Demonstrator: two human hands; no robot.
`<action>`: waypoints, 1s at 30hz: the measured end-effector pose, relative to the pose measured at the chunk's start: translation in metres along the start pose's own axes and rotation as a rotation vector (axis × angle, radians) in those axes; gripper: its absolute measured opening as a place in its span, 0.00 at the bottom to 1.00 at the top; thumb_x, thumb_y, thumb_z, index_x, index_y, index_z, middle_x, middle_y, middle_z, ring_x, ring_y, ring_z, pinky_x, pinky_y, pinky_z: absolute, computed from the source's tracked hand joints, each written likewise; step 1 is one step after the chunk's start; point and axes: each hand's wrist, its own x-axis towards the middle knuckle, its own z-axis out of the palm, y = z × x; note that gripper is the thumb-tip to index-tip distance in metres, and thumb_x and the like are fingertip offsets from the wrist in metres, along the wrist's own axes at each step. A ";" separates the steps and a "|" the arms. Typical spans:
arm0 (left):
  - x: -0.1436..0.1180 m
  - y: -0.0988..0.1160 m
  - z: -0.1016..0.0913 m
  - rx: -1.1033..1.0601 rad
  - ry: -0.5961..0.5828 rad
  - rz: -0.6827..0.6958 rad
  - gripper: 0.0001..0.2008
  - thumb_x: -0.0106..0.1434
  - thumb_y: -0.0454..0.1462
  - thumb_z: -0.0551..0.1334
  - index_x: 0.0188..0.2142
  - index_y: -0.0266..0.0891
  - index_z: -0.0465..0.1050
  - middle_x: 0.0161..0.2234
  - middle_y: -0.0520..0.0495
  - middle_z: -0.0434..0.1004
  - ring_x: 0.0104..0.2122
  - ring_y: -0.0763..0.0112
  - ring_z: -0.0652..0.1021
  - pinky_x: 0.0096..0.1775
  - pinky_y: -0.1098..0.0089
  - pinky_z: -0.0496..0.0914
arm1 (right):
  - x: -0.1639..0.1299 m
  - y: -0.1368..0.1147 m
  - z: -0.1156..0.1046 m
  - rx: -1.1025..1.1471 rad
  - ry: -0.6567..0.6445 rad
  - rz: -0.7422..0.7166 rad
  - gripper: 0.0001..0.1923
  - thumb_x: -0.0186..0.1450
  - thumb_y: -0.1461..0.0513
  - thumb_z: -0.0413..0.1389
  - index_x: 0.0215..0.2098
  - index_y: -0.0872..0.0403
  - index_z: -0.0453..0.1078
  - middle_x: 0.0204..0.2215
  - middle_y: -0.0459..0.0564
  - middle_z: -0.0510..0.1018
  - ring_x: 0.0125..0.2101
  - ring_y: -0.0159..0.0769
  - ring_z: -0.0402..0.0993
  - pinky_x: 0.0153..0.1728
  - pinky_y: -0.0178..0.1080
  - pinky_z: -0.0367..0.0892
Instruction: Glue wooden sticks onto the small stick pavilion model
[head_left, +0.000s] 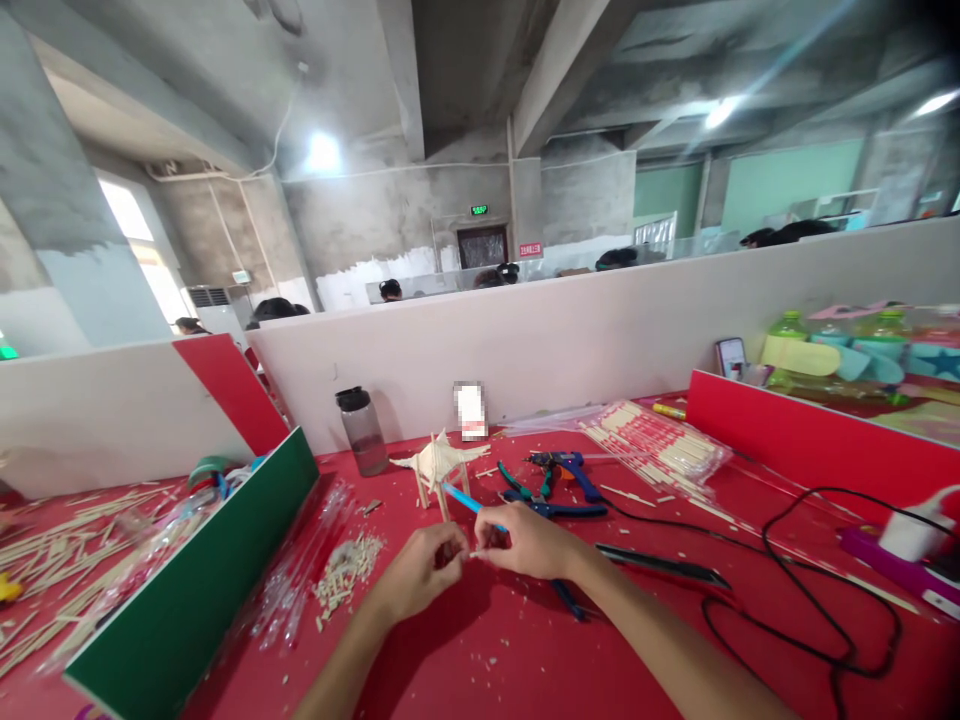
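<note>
In front of me my left hand (431, 568) and my right hand (529, 542) meet over the red tabletop, fingertips pinched close together. A tiny pale piece (474, 554) shows at the right fingertips; what the left fingers hold, if anything, is hidden. A blue pen-like stick (463, 499) runs behind my right hand toward a small model of wooden sticks (437, 462), which stands on legs just beyond. Whether the right hand touches that blue stick, I cannot tell. Green-handled pliers (536, 485) and blue-handled pliers (570, 510) lie past the right hand.
A blue glue gun (566, 465), its black cord (690, 525) and a black-handled tool (664, 566) are at right. Bagged wooden sticks (660, 445) lie behind. Wood scraps (352, 570) are left, beside a green divider (202, 590). A water bottle (364, 432) stands by the partition.
</note>
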 end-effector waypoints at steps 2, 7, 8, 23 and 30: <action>0.000 -0.001 -0.001 0.013 0.002 0.001 0.04 0.59 0.33 0.56 0.32 0.38 0.70 0.26 0.54 0.68 0.26 0.74 0.66 0.30 0.73 0.60 | 0.000 0.000 0.000 -0.001 -0.007 0.002 0.04 0.63 0.62 0.61 0.34 0.54 0.71 0.29 0.45 0.78 0.30 0.32 0.72 0.32 0.31 0.63; 0.001 -0.011 -0.008 0.146 0.069 0.005 0.03 0.58 0.32 0.54 0.30 0.39 0.66 0.27 0.54 0.67 0.26 0.73 0.66 0.30 0.73 0.59 | 0.000 -0.004 -0.002 -0.019 -0.012 -0.027 0.01 0.63 0.65 0.59 0.33 0.54 0.71 0.29 0.44 0.77 0.30 0.31 0.73 0.34 0.31 0.64; 0.001 -0.012 -0.010 0.188 0.098 0.002 0.04 0.58 0.32 0.54 0.30 0.39 0.66 0.27 0.54 0.68 0.27 0.72 0.67 0.31 0.72 0.59 | 0.000 -0.004 -0.003 -0.023 -0.009 -0.027 0.01 0.63 0.65 0.59 0.33 0.54 0.70 0.29 0.44 0.77 0.30 0.32 0.73 0.34 0.31 0.64; -0.002 0.004 -0.005 0.183 -0.020 0.059 0.12 0.69 0.41 0.56 0.40 0.41 0.78 0.39 0.46 0.82 0.37 0.66 0.79 0.40 0.71 0.69 | -0.001 -0.002 -0.001 -0.061 -0.006 -0.004 0.03 0.62 0.66 0.59 0.35 0.53 0.71 0.30 0.44 0.78 0.30 0.31 0.73 0.34 0.30 0.63; -0.002 0.004 -0.004 0.167 -0.057 0.091 0.12 0.69 0.39 0.56 0.41 0.43 0.79 0.40 0.46 0.83 0.38 0.66 0.79 0.40 0.71 0.69 | -0.002 -0.006 -0.003 -0.064 -0.075 0.007 0.04 0.61 0.67 0.59 0.34 0.53 0.73 0.30 0.44 0.78 0.30 0.31 0.73 0.33 0.29 0.63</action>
